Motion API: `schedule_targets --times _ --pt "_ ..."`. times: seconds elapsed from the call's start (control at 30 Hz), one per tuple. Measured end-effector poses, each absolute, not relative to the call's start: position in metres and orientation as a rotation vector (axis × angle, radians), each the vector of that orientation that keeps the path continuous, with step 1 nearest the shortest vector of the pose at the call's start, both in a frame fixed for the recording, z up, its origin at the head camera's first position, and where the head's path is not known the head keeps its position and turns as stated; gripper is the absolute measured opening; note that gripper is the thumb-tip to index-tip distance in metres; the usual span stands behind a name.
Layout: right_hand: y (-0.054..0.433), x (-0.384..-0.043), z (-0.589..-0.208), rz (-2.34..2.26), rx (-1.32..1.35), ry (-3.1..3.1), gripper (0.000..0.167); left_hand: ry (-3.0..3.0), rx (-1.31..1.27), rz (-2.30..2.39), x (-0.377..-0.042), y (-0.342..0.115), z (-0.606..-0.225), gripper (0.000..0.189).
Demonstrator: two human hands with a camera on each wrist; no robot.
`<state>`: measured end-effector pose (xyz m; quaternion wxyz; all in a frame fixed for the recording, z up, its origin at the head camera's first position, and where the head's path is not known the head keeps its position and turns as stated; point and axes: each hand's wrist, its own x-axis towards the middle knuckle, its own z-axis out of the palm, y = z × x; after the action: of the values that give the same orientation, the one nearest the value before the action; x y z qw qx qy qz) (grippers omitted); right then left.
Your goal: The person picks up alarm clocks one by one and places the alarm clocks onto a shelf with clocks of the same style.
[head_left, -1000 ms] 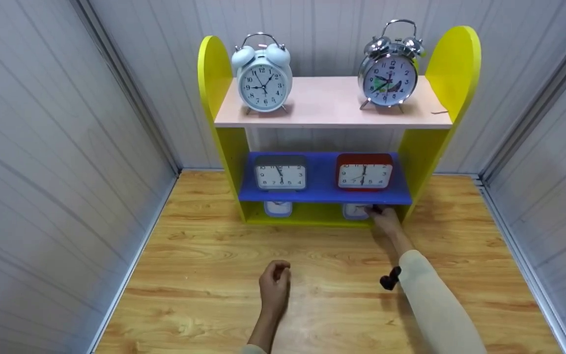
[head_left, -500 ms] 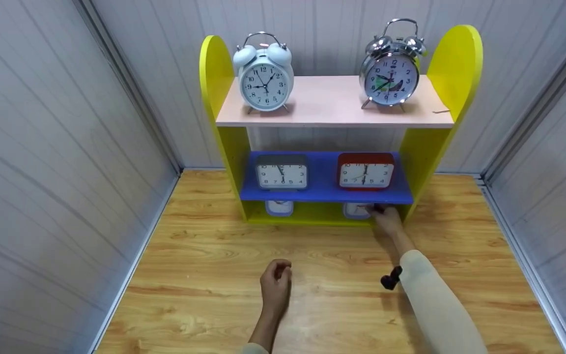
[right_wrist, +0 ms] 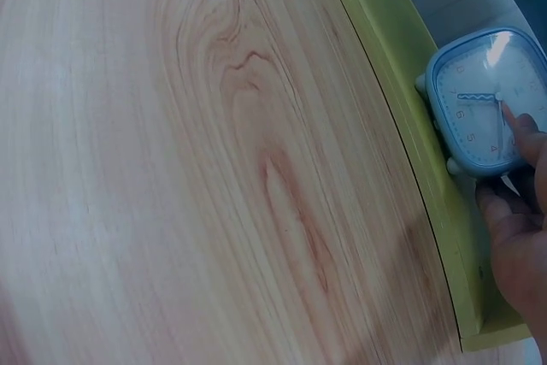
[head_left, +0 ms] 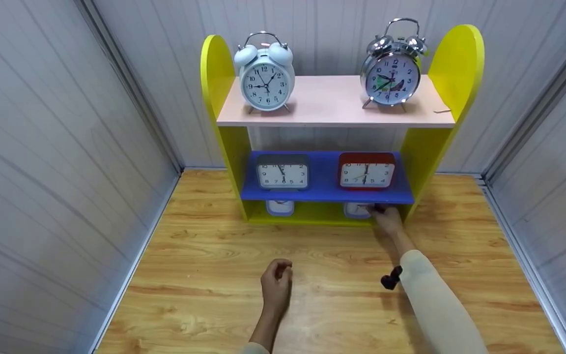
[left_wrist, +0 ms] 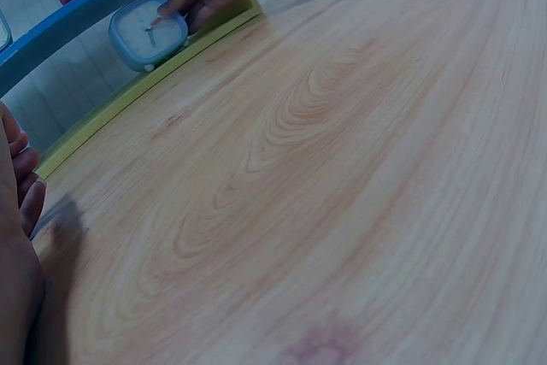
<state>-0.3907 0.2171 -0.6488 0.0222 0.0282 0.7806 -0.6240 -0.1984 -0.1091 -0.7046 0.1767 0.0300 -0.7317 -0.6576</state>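
Observation:
On the shelf unit's bottom level stands a small light-blue alarm clock (right_wrist: 470, 130) with rounded corners and a white dial, also seen in the left wrist view. My right hand (head_left: 387, 221) pinches it at its right side. In the right wrist view the thumb (right_wrist: 526, 130) lies on the dial and the other fingers curl at the clock's edge. The blue shelf hides the clock's top in the head view. My left hand (head_left: 275, 287) rests on the wooden surface before the unit, fingers loosely curled, holding nothing.
A matching small clock (head_left: 280, 209) stands at bottom left. Grey (head_left: 283, 172) and red (head_left: 367, 170) clocks sit on the blue shelf (head_left: 323, 172). White (head_left: 266, 83) and silver (head_left: 392, 78) twin-bell clocks stand on the pink shelf (head_left: 327, 98). Yellow side panels (head_left: 460, 64) flank the unit.
The head view shifts very slightly. Both hands and the clocks keep their places.

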Motion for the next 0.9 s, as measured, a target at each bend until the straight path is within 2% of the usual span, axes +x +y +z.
schedule_targets --times 0.33,0.53,0.77,0.9 --pt "0.223 -0.385 -0.654 -1.849 0.027 2.561 0.051 -2.052 0.030 -1.882 -0.197 -0.107 -0.705 0.009" --pt "0.226 -0.375 -0.658 -1.899 -0.072 2.619 0.043 -2.027 0.039 -1.896 -0.200 -0.106 -0.705 0.008" --pt "0.226 -0.348 -0.664 -2.091 -0.085 2.426 0.059 -2.053 0.071 -1.875 -0.202 -0.109 -0.706 0.008" --pt "0.226 -0.332 -0.666 -2.138 -0.071 2.346 0.060 -2.060 0.074 -1.863 -0.202 -0.110 -0.708 0.008"
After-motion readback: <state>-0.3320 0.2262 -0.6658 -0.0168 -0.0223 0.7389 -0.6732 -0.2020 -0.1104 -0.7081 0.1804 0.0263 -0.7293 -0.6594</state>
